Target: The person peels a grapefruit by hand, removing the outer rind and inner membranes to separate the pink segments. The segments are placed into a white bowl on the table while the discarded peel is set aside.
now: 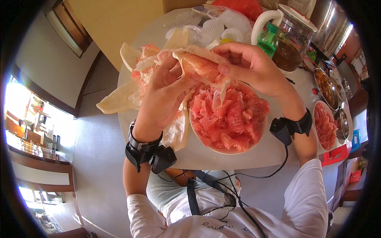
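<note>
Between my two hands, above the near bowl, is a pomelo segment (201,67) with pale membrane around its pink flesh. My left hand (166,89) pinches its left end, and my right hand (250,67) grips its right end. A loose flap of membrane hangs down over the bowl. Peeled pink pomelo flesh (235,119) fills the round bowl (227,152) below. To the left of the bowl lies a heap of thick pale pomelo rind (119,98) and membrane scraps, partly hidden behind my left hand.
Foam fruit nets (212,28) and a red plastic bag (241,7) lie at the back. A green-capped bottle (268,40) stands beside a glass pitcher (290,44) of brown liquid. Several dishes, one an oval bowl of pink flesh (324,126), line the right. Cables hang from my wrist devices.
</note>
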Demonstrator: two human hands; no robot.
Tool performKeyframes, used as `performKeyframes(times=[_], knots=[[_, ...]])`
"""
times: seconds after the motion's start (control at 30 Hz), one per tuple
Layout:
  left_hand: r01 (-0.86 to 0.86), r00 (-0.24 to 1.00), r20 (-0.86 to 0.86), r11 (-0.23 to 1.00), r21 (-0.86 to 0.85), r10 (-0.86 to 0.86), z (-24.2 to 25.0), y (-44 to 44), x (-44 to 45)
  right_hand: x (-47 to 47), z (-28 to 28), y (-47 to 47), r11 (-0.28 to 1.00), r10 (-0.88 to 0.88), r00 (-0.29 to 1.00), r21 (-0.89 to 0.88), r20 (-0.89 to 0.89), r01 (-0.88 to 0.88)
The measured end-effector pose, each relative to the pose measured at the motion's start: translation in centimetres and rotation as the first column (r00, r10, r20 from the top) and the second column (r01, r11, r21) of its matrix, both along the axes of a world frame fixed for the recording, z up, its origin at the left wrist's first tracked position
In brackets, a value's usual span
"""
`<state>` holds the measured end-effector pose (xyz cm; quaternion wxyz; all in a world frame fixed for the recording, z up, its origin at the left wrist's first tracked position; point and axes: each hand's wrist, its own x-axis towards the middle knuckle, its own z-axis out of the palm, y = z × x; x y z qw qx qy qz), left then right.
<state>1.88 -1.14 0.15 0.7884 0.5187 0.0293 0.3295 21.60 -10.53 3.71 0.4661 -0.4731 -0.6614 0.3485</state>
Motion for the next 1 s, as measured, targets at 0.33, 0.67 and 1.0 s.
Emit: performKeyframes(times=[0.33,0.67,1.0], knots=[[-0.230,0.929,-0.175,0.880,0.416,0.326,2.7,-1.5,2.1,0.1,-0.5,0.4,0.989,-0.145,0.982,-0.019,-0.123,0.144],[-0.510,0.743,0.133,0.426,0.747,0.655,1.9,-1.5,1.3,-1.1,0.3,-0.3,0.935,-0.326,0.932,0.200,0.161,0.293],[-0.532,0.618,0.305,0.101,0.841,0.725,2.2,-1.9,0.6,-2.7,-0.6,-0.3,0.847,-0.422,0.865,0.458,0.270,0.270]])
